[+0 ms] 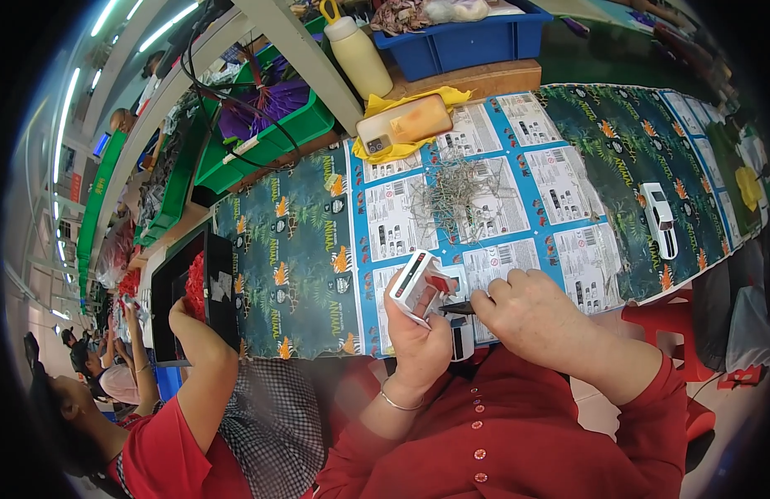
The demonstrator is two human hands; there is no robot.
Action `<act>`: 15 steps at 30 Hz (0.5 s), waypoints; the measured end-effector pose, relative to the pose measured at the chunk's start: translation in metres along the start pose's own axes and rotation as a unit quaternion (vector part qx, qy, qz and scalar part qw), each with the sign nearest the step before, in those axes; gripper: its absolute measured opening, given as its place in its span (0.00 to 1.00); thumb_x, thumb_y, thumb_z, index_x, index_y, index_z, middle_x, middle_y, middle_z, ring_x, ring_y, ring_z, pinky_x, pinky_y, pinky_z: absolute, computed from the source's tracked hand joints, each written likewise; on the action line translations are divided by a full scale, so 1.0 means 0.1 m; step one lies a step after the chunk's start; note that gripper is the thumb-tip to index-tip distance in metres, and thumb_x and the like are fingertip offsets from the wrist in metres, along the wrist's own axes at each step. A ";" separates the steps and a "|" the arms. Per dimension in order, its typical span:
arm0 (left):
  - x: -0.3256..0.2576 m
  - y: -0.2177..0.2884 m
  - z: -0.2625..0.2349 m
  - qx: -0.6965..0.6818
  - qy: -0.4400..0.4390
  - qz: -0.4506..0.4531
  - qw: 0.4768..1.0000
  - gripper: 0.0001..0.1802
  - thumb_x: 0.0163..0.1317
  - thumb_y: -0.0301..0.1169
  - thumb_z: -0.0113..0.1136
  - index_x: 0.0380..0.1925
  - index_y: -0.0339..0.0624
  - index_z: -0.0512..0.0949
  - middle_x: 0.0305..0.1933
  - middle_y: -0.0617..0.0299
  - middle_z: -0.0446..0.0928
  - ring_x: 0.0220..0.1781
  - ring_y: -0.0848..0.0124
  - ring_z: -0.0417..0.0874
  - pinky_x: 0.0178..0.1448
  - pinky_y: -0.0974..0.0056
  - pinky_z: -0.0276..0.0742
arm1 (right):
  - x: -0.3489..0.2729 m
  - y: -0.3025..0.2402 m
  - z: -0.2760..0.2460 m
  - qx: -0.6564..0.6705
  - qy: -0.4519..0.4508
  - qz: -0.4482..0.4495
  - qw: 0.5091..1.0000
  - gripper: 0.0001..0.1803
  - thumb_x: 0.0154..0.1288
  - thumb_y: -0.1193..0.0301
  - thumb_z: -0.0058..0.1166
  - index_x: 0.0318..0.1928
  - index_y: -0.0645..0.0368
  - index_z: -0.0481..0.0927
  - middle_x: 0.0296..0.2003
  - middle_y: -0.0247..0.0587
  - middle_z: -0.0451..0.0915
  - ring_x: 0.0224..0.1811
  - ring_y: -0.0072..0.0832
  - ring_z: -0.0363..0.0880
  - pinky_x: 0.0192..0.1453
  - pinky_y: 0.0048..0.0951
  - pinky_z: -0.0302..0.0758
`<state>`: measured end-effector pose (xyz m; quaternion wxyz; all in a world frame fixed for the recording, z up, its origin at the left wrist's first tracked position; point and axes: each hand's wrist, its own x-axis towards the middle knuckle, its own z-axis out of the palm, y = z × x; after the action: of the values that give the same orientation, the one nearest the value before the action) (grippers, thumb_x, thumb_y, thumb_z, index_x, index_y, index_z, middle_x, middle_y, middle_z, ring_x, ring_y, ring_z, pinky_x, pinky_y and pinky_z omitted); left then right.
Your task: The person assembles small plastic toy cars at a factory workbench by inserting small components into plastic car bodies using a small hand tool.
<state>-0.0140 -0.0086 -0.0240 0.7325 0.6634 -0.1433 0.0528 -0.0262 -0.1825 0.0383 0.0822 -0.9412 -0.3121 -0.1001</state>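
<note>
My left hand (425,345) is closed around a white toy car body (414,283), tilted so that its red inside shows. My right hand (539,320) grips a slim black pointed tool (458,308), perhaps tweezers, whose tip reaches the car body's open side. Beneath the hands, at the near table edge, another white toy car (462,341) is partly hidden. Just beyond them lies a loose heap of thin metal pins or wires (458,200). To the right, a white toy car (659,220) sits alone on the printed sheets.
Printed sheets (306,249) cover the table. Behind the heap, a phone (406,126) rests on yellow cloth, near a cream bottle (357,58) and a blue bin (460,41). At left, a co-worker's arm (206,349) reaches into a black tray (222,320) of red pieces.
</note>
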 end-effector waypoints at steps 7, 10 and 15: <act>0.03 0.02 0.01 -0.001 -0.005 0.004 1.000 0.40 0.43 0.06 0.33 0.62 0.37 0.54 0.55 0.51 0.67 0.53 0.61 0.77 0.62 0.54 0.72 | 0.00 0.05 0.00 0.042 -0.013 0.006 0.999 0.06 0.46 0.72 0.56 0.27 0.59 0.75 0.23 0.41 0.77 0.28 0.35 0.80 0.31 0.33 0.76; 0.08 0.03 -0.04 -0.015 0.002 -0.030 0.999 0.39 0.44 0.08 0.35 0.62 0.38 0.53 0.54 0.51 0.67 0.52 0.57 0.79 0.58 0.53 0.76 | -0.03 0.05 0.07 0.083 -0.002 0.022 0.996 0.06 0.46 0.74 0.56 0.28 0.59 0.76 0.23 0.42 0.77 0.28 0.38 0.80 0.32 0.36 0.77; 0.30 0.16 -0.40 0.034 0.050 -0.046 0.997 0.39 0.50 0.13 0.49 0.66 0.39 0.54 0.56 0.57 0.66 0.53 0.71 0.71 0.56 0.66 0.70 | -0.15 0.17 0.18 0.145 0.019 0.077 0.986 0.05 0.50 0.75 0.55 0.30 0.60 0.76 0.25 0.43 0.77 0.29 0.42 0.79 0.33 0.40 0.76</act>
<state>0.0160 0.0293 -0.0039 0.7178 0.6900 -0.0738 0.0568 -0.0254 -0.2004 0.0157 0.2309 -0.9386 -0.2480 -0.0647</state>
